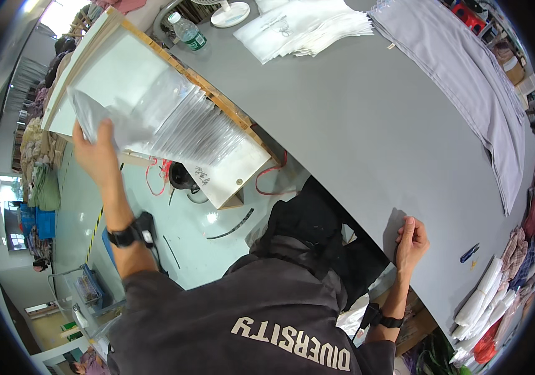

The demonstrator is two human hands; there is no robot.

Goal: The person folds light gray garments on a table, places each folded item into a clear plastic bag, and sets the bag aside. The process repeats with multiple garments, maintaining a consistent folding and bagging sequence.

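Observation:
My left hand (96, 152) grips a clear plastic bag (90, 110), blurred by motion, between thumb and fingers over a white board with a wooden edge. Beside it, a fanned row of clear plastic bags (197, 129) lies on the same board (140, 56). My right hand (412, 239) rests near the edge of the grey table (333, 112) with its fingers curled; nothing shows in it. Small blue thread snips (469, 252) lie to its right. Across the table's far side lies a long stack of light grey fabric (464, 89).
White bags (305, 28) are piled at the far edge near a plastic bottle (187, 32) and a white fan base (230, 14). Rolled white bundles (480, 290) lie at the right. A red strap (267, 180) hangs between the board and the table.

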